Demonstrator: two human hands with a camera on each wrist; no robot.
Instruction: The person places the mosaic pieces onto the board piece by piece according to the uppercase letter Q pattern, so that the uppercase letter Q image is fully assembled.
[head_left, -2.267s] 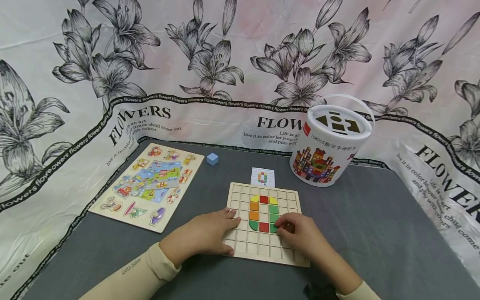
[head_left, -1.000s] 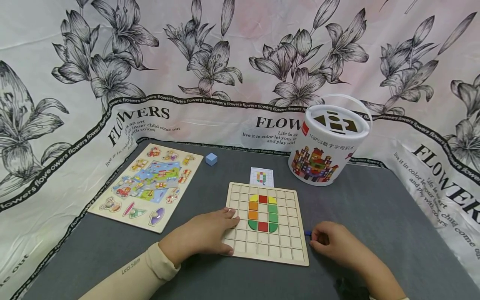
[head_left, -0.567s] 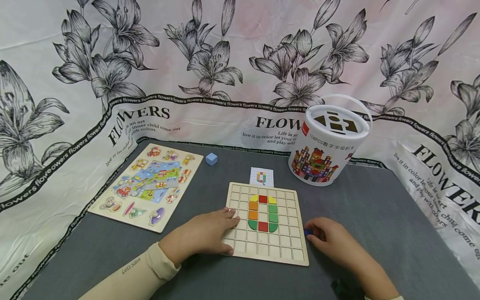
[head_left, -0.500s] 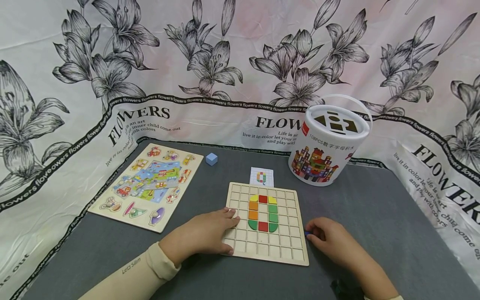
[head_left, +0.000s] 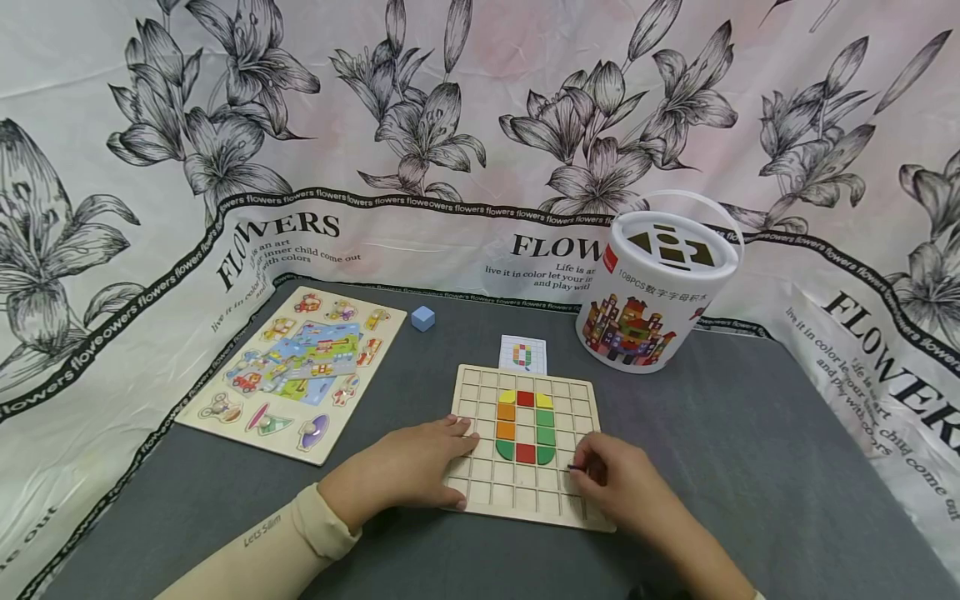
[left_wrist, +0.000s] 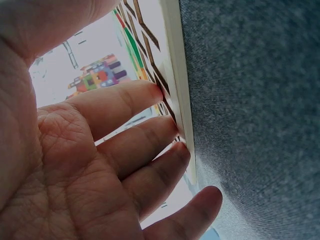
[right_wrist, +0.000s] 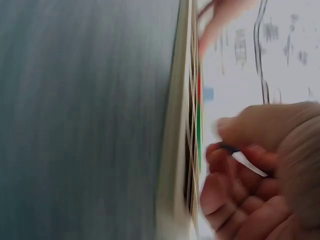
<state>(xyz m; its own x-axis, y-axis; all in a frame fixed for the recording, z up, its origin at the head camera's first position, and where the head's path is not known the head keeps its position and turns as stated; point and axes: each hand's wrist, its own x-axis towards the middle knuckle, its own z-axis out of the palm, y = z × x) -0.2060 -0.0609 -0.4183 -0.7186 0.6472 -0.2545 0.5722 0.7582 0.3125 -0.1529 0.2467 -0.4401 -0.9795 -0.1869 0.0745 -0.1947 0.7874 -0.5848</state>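
Note:
A square wooden grid board (head_left: 510, 497) lies on the table. Red, yellow, orange and green tiles (head_left: 527, 454) form a ring in its cells. My left hand (head_left: 405, 467) rests on the board's left edge with fairly straight fingers; the left wrist view shows fingertips (left_wrist: 155, 92) touching the rim. Over the right part of the board, my right hand (head_left: 618, 483) pinches a small dark blue piece (head_left: 573, 467) between thumb and fingers. Its shape is mostly hidden, and the right wrist view is blurred. A card (head_left: 523, 354) with a coloured Q-like pattern on a grid lies at the board's far edge.
A white lidded bucket (head_left: 652, 292) with shaped holes in its lid stands at the back right. A small blue cube (head_left: 423, 318) sits behind the board. To the left lies a wooden picture puzzle (head_left: 352, 417) with knobs. A floral cloth (head_left: 450, 242) hangs behind.
My right hand went from the ring's lower right to the table beside the board, picked up a blue piece, and came back left over the board with it. The left hand stays put.

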